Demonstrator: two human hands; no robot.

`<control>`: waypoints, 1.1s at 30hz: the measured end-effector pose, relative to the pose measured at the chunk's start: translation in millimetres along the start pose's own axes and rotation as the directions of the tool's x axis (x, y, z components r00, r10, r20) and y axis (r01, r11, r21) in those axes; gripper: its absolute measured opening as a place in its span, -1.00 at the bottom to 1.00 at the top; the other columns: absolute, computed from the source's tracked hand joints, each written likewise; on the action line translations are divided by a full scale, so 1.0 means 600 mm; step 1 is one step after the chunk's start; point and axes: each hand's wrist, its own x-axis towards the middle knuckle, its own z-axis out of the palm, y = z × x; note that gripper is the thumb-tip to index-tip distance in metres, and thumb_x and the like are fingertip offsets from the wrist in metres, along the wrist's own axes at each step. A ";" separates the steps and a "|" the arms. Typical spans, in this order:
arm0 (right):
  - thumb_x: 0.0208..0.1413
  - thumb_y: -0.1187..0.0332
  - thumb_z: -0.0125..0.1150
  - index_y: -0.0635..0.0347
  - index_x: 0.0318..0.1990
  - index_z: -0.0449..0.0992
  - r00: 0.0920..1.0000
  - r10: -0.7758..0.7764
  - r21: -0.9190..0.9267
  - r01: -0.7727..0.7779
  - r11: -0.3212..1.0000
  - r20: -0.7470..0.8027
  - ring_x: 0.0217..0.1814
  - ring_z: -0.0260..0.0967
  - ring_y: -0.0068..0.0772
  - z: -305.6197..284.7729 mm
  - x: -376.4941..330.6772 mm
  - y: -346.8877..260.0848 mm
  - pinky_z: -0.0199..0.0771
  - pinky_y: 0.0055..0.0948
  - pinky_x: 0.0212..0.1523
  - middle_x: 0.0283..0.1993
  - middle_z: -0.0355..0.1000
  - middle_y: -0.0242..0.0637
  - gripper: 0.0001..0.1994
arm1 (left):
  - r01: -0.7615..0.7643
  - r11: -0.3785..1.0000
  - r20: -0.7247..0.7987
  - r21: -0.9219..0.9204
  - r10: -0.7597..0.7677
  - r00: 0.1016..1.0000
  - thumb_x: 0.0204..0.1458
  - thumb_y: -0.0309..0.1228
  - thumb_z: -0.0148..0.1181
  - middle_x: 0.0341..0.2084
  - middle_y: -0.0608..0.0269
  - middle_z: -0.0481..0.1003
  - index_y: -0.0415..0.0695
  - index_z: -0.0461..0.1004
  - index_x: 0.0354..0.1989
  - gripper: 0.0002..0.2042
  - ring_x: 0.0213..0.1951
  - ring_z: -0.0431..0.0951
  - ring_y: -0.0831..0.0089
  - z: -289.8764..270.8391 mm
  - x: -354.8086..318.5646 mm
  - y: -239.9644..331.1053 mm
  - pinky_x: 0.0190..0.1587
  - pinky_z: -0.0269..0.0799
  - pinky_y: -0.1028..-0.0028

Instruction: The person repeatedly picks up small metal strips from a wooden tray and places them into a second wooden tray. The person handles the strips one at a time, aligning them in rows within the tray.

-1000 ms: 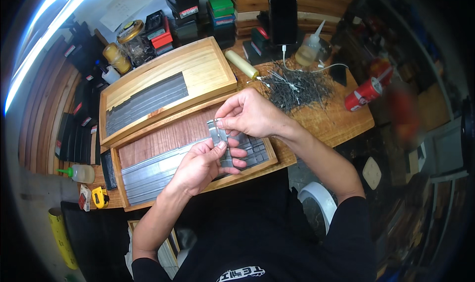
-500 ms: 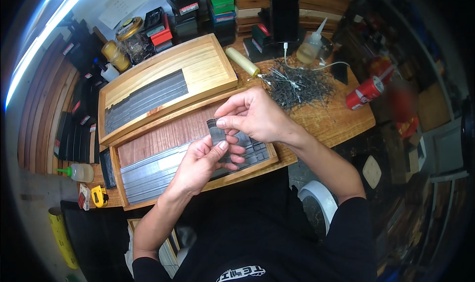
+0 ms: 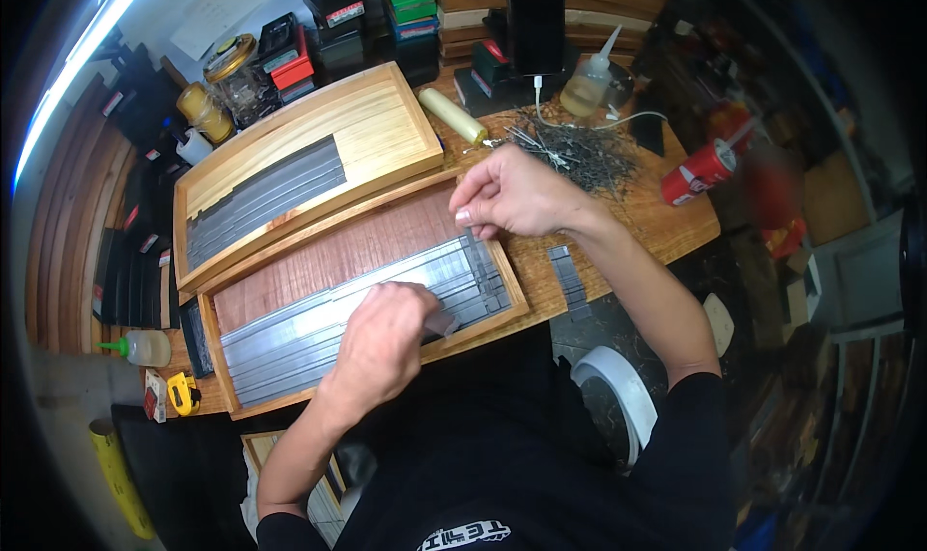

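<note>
**Your hands (image 3: 381, 334) are over the metal strips**

Clock directions run from the middle of the lower tray (image 3: 280, 268), with 12 away from you. The upper tray (image 3: 386, 107) lies at 11, close along its far rim. At 1 are a pale yellow tube (image 3: 452, 116) and, beyond it, a black phone (image 3: 536, 25). A tangled heap of thin dark wires (image 3: 579, 160) spreads at 2, and a red can (image 3: 700, 172) stands between 2 and 3. A yellow tape measure (image 3: 182, 394) sits at 8. Your left hand blocks the view of part of the strips.

The long strips (image 3: 299, 343) lie in the lower tray, long axes from 8 to 2. A row of dark strips (image 3: 568, 279) rests on the table at 3, running from nearly 12 to nearly 6.

Your left fingers are curled around a short metal piece (image 3: 441, 323), its blurred end pointing to 4. Your right hand (image 3: 517, 196) has thumb and finger together above the tray's 2 o'clock end; you cannot tell whether they clamp anything.
</note>
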 end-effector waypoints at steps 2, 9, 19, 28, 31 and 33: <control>0.31 0.53 0.40 0.39 -0.09 0.72 0.998 0.029 -0.012 -0.029 1.000 0.047 -0.33 0.64 -0.58 0.009 0.001 0.017 0.74 -0.59 -0.29 -0.28 0.68 -0.24 -0.89 | -0.068 0.998 0.034 -0.002 0.068 0.997 0.00 -0.73 0.23 -0.06 0.02 0.65 -0.22 0.52 -0.09 -0.71 -0.03 0.63 0.14 0.016 0.002 0.008 0.03 0.51 0.27; 0.30 0.54 0.40 0.41 -0.12 0.71 0.997 0.059 0.012 -0.060 0.998 0.057 -0.34 0.61 -0.60 0.028 -0.005 0.029 0.71 -0.58 -0.28 -0.30 0.66 -0.26 -0.91 | -0.180 0.983 0.171 0.034 0.172 0.970 0.00 -0.67 0.26 0.11 0.14 0.63 -0.18 0.50 -0.11 -0.73 0.05 0.59 0.26 0.023 0.004 0.030 0.06 0.47 0.32; 0.21 0.59 0.43 0.48 -0.16 0.71 0.998 0.063 -0.056 -0.064 0.996 -0.030 -0.38 0.64 -0.50 0.040 -0.007 0.030 0.67 -0.46 -0.34 -0.37 0.67 -0.15 -0.89 | -0.194 0.981 0.283 0.009 0.183 0.941 0.05 -0.58 0.28 0.21 0.08 0.58 -0.24 0.50 -0.03 -0.71 0.09 0.55 0.25 0.027 0.017 0.026 0.12 0.47 0.31; 0.17 0.58 0.42 0.48 -0.16 0.73 0.992 -0.084 -0.453 0.031 0.891 -0.099 -0.24 0.71 -0.14 0.060 -0.007 0.015 0.70 -0.20 -0.10 -0.28 0.69 0.06 -0.87 | -0.128 0.991 0.282 -0.046 0.136 0.950 0.09 -0.63 0.24 0.24 0.10 0.57 -0.24 0.51 0.03 -0.70 0.04 0.54 0.19 0.029 0.019 0.027 0.06 0.47 0.26; 0.16 0.59 0.40 0.48 -0.19 0.73 0.990 -0.103 -0.499 0.040 0.866 -0.100 -0.16 0.73 0.02 0.064 -0.006 0.012 0.70 -0.12 -0.02 -0.27 0.67 0.16 -0.89 | -0.096 0.992 0.294 -0.085 0.117 0.949 0.14 -0.64 0.20 0.12 0.06 0.59 -0.25 0.51 0.16 -0.63 0.01 0.53 0.18 0.025 0.022 0.026 0.06 0.45 0.25; 0.16 0.60 0.38 0.47 -0.21 0.73 0.984 -0.164 -0.539 0.101 0.836 -0.070 -0.12 0.73 0.07 0.066 -0.002 0.016 0.70 -0.10 -0.02 -0.27 0.66 0.20 -0.90 | -0.078 0.991 0.297 -0.106 0.107 0.949 0.16 -0.64 0.18 0.05 0.04 0.59 -0.25 0.51 0.22 -0.59 0.00 0.52 0.18 0.023 0.022 0.024 0.06 0.43 0.25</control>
